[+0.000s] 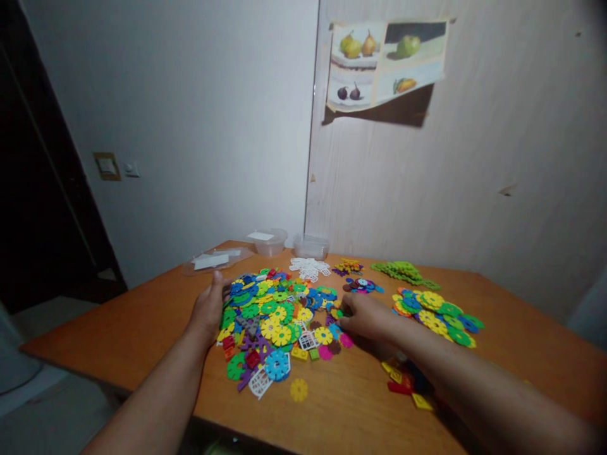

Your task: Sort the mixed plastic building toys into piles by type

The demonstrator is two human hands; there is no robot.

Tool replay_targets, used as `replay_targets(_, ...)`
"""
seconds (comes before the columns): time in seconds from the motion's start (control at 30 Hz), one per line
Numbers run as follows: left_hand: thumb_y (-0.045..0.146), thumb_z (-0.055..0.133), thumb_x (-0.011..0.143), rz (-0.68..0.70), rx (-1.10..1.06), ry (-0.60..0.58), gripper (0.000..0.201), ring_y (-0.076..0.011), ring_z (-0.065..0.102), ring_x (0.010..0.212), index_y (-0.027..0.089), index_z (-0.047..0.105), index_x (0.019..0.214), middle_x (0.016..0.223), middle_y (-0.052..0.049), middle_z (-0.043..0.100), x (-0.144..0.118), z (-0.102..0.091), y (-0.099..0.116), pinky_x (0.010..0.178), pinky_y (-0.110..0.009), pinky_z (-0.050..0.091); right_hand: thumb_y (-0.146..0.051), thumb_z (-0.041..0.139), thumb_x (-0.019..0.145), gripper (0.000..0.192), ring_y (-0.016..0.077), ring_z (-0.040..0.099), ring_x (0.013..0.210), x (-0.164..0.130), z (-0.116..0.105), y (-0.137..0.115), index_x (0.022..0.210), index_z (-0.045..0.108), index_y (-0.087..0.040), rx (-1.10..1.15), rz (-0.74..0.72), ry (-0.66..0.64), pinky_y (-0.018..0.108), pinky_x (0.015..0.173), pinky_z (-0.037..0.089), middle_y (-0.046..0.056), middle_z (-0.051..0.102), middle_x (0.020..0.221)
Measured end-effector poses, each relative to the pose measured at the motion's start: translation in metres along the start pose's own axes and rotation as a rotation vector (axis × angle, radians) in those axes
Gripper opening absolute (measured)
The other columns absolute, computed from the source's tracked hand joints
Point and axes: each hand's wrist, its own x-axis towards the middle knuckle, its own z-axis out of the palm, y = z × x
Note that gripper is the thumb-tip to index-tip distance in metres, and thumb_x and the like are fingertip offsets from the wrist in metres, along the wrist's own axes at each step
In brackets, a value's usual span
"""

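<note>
A mixed heap of colourful plastic snowflake discs (pixel 265 309) and small building pieces lies on the wooden table (pixel 156 322). My left hand (pixel 209 308) rests along the heap's left side, thumb raised and apart, fingers partly hidden behind the pieces. At the right side of the heap, my right hand (pixel 363 316) is curled down, its fingertips closed together by some small discs; what they hold is hidden. White lattice pieces (pixel 308 340), a blue disc (pixel 277 364) and a red brick (pixel 253 359) sit at the heap's near side. A single yellow disc (pixel 298 390) lies in front.
Sorted piles lie behind and right: white pieces (pixel 310 268), orange and purple pieces (pixel 348 266), green pieces (pixel 403 273), larger discs (pixel 436 314). Bricks (pixel 401 385) lie under my right forearm. Clear tubs (pixel 271 242) and lids (pixel 215 260) stand by the wall.
</note>
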Motion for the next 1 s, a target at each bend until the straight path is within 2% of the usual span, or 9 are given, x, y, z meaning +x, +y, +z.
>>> replay_targets(0.2,0.078,0.049,0.088,-0.005,-0.003,-0.010,0.072,-0.0292,0.072,0.109,0.013,0.074,0.105,0.108,-0.018,0.077,0.006,-0.003,-0.006,0.106,-0.047,0.052,-0.032,0.064,0.085,0.015,0.0148,0.055,0.074,-0.003,-0.003,0.005,0.087,0.070,-0.018,0.021,-0.006,0.061,0.026,0.063,0.028,0.006,0.071,0.087)
replay_targets(0.33,0.080,0.049,0.086,0.003,0.004,-0.017,0.073,-0.0292,0.071,0.111,0.014,0.075,0.105,0.109,-0.017,0.076,0.013,-0.006,-0.012,0.107,-0.047,0.051,-0.030,0.058,0.089,0.018,0.0148,0.053,0.074,-0.010,-0.012,0.023,0.082,0.070,-0.018,0.053,0.033,0.161,0.027,0.063,0.029,0.006,0.069,0.085)
replay_targets(0.53,0.077,0.048,0.088,-0.014,0.033,0.011,0.069,-0.0299,0.072,0.108,0.015,0.074,0.103,0.107,-0.017,0.077,0.013,-0.005,-0.012,0.105,-0.049,0.052,-0.030,0.060,0.085,0.016,0.0162,0.056,0.078,-0.018,-0.038,0.091,0.080,0.070,-0.018,0.179,0.161,0.302,0.026,0.066,0.033,0.003,0.068,0.079)
replay_targets(0.73,0.078,0.050,0.086,-0.007,0.039,0.001,0.071,-0.0299,0.072,0.107,0.015,0.075,0.106,0.108,-0.017,0.077,0.013,-0.007,-0.011,0.103,-0.047,0.054,-0.036,0.055,0.085,0.024,0.0155,0.057,0.066,-0.027,-0.055,0.164,0.076,0.065,-0.016,0.410,0.481,0.463,0.025,0.057,0.040,0.007,0.067,0.072)
replay_targets(0.87,0.080,0.047,0.086,-0.026,0.045,-0.007,0.074,-0.0299,0.072,0.106,0.015,0.074,0.109,0.108,-0.017,0.076,0.016,-0.008,-0.012,0.103,-0.049,0.054,-0.037,0.054,0.084,0.026,0.0157,0.057,0.060,-0.034,-0.061,0.200,0.068,0.060,-0.017,0.501,0.672,0.497,0.026,0.051,0.039,0.011,0.068,0.070)
replay_targets(1.0,0.077,0.048,0.088,-0.045,0.053,-0.004,0.069,-0.0298,0.072,0.103,0.016,0.074,0.105,0.105,-0.016,0.076,0.014,-0.007,-0.009,0.100,-0.049,0.056,-0.036,0.057,0.082,0.029,0.0172,0.055,0.056,-0.043,-0.057,0.223,0.060,0.057,-0.017,0.516,0.774,0.480,0.029,0.049,0.038,0.013,0.064,0.062)
